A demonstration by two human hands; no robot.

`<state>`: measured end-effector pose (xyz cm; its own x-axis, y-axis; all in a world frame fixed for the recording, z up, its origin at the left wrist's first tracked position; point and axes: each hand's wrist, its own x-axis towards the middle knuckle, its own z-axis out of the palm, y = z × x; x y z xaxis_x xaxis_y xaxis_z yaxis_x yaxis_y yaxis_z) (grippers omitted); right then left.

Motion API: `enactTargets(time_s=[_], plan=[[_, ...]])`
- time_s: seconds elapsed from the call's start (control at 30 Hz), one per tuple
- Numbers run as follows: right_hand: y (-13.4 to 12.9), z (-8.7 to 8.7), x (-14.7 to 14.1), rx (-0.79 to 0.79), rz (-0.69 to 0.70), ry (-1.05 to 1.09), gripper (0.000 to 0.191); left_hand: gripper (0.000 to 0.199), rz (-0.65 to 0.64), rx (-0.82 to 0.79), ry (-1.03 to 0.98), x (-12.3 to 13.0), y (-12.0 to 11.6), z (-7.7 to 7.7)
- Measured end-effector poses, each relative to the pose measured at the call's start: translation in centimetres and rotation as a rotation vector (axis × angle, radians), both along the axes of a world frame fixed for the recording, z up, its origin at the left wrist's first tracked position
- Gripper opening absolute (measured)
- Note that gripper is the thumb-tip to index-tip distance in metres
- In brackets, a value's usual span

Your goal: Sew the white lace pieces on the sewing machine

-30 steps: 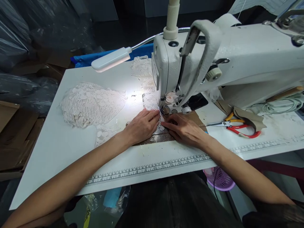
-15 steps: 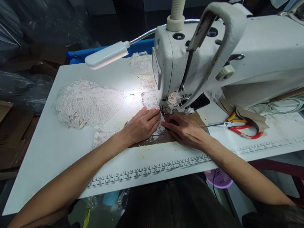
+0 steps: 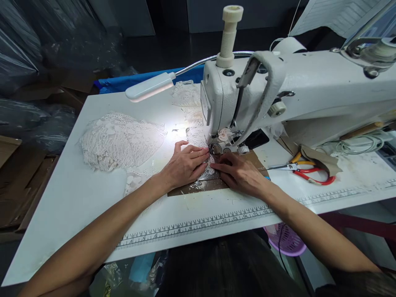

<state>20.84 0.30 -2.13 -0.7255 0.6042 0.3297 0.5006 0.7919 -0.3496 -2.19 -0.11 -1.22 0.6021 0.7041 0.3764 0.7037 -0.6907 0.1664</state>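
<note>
My left hand [image 3: 187, 165] lies flat, fingers stretched out, over white lace [image 3: 195, 134] to the left of the presser foot of a white sewing machine [image 3: 213, 97]. Just right of the needle area, my right hand [image 3: 243, 173] has its fingers curled and pressed together on the lace edge; the fingertips are partly hidden. The lace passes under the machine head, above a brown board [image 3: 198, 189]. A pale fabric rosette [image 3: 225, 134] sits on the machine near the foot.
A heap of white lace [image 3: 120, 140] lies on the left of the table [image 3: 77, 206]. Orange-and-red-handled scissors [image 3: 309, 171] rest at the right, near brown paper [image 3: 321, 159]. A lamp [image 3: 150, 86] lights the work. A ruler scale [image 3: 198, 225] runs along the front edge.
The head view has shifted, showing more of the machine's top. My left hand's fingers have spread a little, one standing apart from the rest. My right hand stays beside the presser foot.
</note>
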Motion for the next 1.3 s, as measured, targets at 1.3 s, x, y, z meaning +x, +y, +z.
enactTargets(time_s=[1.3], plan=[[0.0,0.1,-0.1,-0.14,-0.043,0.059,0.033,0.03,0.034,-0.006,0.193,0.7,-0.4,0.7]])
